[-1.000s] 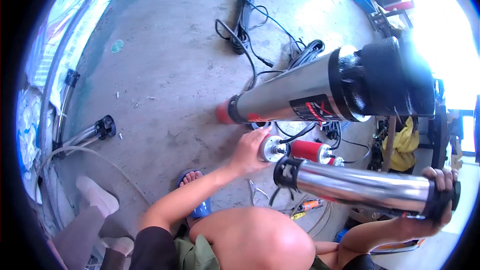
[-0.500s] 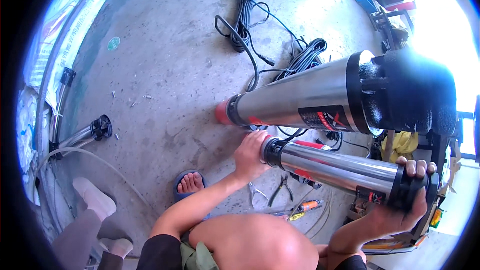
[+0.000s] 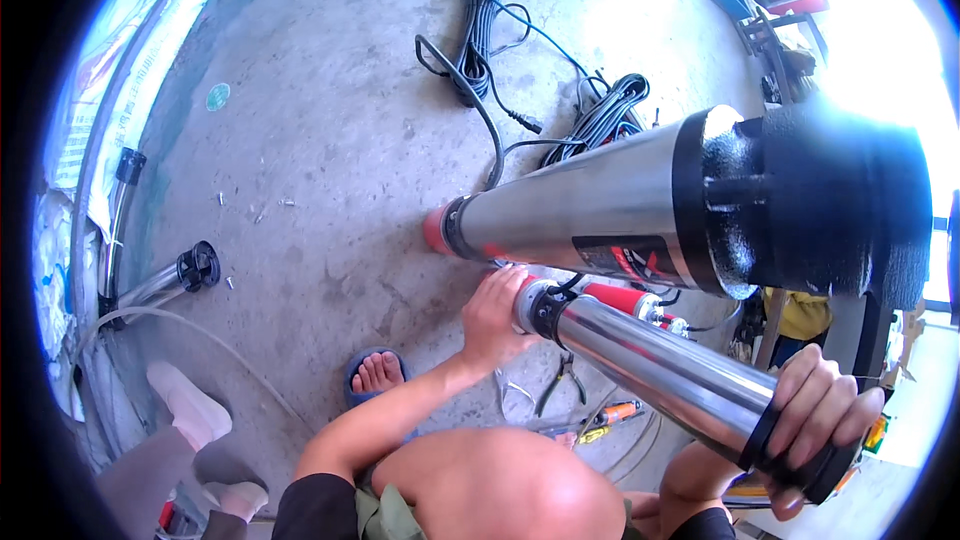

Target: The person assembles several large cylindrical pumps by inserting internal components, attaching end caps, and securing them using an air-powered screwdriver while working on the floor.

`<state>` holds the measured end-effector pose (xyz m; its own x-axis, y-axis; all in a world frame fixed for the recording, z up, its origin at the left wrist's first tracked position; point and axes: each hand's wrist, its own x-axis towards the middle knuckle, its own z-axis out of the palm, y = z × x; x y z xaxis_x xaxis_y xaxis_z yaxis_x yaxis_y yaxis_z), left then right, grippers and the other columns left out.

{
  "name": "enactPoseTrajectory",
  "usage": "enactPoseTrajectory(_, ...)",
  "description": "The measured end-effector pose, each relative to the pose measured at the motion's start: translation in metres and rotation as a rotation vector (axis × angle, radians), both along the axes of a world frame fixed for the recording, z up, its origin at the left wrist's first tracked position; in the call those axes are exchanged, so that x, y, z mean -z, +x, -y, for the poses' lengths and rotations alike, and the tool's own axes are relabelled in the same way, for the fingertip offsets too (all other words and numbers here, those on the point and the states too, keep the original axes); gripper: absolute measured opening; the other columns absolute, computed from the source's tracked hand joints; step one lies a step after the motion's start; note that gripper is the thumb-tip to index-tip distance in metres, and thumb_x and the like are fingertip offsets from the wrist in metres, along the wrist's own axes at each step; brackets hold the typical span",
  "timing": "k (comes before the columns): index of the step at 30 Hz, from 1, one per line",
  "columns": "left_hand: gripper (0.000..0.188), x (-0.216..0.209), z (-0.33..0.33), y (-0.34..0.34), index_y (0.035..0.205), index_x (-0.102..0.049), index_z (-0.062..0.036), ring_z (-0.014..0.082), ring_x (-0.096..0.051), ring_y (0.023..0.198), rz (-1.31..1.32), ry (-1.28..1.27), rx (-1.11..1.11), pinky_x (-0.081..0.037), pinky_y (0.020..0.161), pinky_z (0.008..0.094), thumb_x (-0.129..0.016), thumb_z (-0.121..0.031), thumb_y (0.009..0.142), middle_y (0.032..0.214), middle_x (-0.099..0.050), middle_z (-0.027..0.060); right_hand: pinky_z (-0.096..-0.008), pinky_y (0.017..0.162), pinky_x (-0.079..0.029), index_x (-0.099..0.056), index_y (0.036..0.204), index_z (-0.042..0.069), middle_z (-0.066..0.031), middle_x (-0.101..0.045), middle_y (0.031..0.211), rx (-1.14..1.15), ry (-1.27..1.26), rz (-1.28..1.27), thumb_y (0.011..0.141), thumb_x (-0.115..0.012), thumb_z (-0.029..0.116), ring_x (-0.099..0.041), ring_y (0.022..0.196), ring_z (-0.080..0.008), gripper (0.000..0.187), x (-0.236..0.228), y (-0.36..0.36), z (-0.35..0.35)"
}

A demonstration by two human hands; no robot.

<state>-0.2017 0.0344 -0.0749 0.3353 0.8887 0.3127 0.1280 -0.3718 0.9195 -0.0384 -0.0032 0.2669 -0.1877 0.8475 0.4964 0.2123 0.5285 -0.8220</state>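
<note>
A slim submersible pump (image 3: pixel 665 365) with a steel tube, black fittings and a red lower end lies slanted in my hands. My left hand (image 3: pixel 492 315) is closed round its red end. My right hand (image 3: pixel 825 405) wraps the black fitting at the other end, fingers over the top. Just beyond it, a larger steel pump (image 3: pixel 570 200) with a thick black head and a red foot stands tilted in view, touched by neither hand. A red cylinder (image 3: pixel 615 297) with a metal tip shows between the two pumps, partly hidden.
Coiled black cables (image 3: pixel 478 35) lie on the concrete floor (image 3: pixel 330 110). Pliers (image 3: pixel 563 383) and an orange-handled tool (image 3: pixel 622 410) are near my foot (image 3: pixel 380 372). Another steel tube (image 3: pixel 160 280) is at the left, beside a grey hose (image 3: pixel 215 335). Another person's feet (image 3: pixel 190 405) show lower left.
The slim pump's far-right end has swung down toward me. My right hand has shifted its grip on the black fitting, fingers now further over it. More of the red cylinder shows.
</note>
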Motion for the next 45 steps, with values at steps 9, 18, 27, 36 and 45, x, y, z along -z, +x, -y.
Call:
enactPoseTrajectory(9, 0.089, 0.008, 0.006, -0.001, 0.13, -0.057, -0.0027, 0.0376, -0.061, 0.122, -0.049, -0.057, 0.038, -0.049, 0.105, 0.0464, -0.093, -0.022, 0.051, 0.127, -0.064, 0.018, -0.036, 0.089, -0.041, -0.045, 0.116, 0.004, -0.004, -0.059, 0.089, 0.491, 0.168, -0.004, 0.081, -0.071, 0.033, -0.06, 0.087, -0.015, 0.053, 0.016, -0.037, 0.021)
enactPoseTrajectory(18, 0.086, 0.013, 0.007, 0.0, 0.129, -0.057, -0.0029, 0.0384, -0.061, 0.12, -0.066, -0.041, 0.018, -0.05, 0.105, 0.0466, -0.091, -0.02, 0.052, 0.126, -0.064, 0.0181, -0.0389, 0.104, -0.037, -0.04, 0.129, 0.002, -0.0099, -0.055, 0.106, 1.063, 0.195, -0.278, 0.083, -0.069, 0.024, -0.055, 0.098, -0.0192, 0.059, 0.025, -0.056, -0.013)
enactPoseTrajectory(27, 0.084, 0.007, 0.009, -0.002, 0.127, -0.058, -0.0024, 0.0382, -0.061, 0.121, -0.063, -0.077, 0.017, -0.05, 0.104, 0.0469, -0.091, -0.02, 0.052, 0.125, -0.065, 0.018, -0.0338, 0.091, -0.043, -0.048, 0.113, 0.012, 0.0011, -0.062, 0.092, -0.359, -0.122, -0.05, 0.062, -0.093, 0.018, -0.064, 0.082, -0.0142, 0.068, 0.007, 0.033, -0.03)
enactPoseTrajectory(36, 0.09, 0.011, 0.01, 0.002, 0.132, -0.055, -0.0029, 0.0383, -0.06, 0.123, -0.05, -0.052, 0.016, -0.049, 0.105, 0.047, -0.092, -0.021, 0.051, 0.129, -0.063, 0.018, -0.0372, 0.092, -0.049, -0.047, 0.124, 0.009, -0.0059, -0.062, 0.1, 0.247, 0.096, -0.166, 0.068, -0.087, 0.045, -0.065, 0.089, -0.0181, 0.078, 0.036, 0.01, 0.005)
enactPoseTrajectory(45, 0.089, 0.007, 0.014, -0.047, 0.14, -0.041, -0.0016, 0.0433, -0.049, 0.123, -0.036, 0.053, 0.094, -0.04, 0.104, 0.0528, -0.085, -0.04, 0.072, 0.136, -0.049, 0.0222, -0.0298, 0.081, -0.042, -0.048, 0.117, 0.007, -0.0064, -0.051, 0.103, 0.709, 0.686, -0.423, 0.079, -0.072, 0.037, -0.05, 0.098, -0.0144, 0.054, 0.026, -0.094, 0.003)
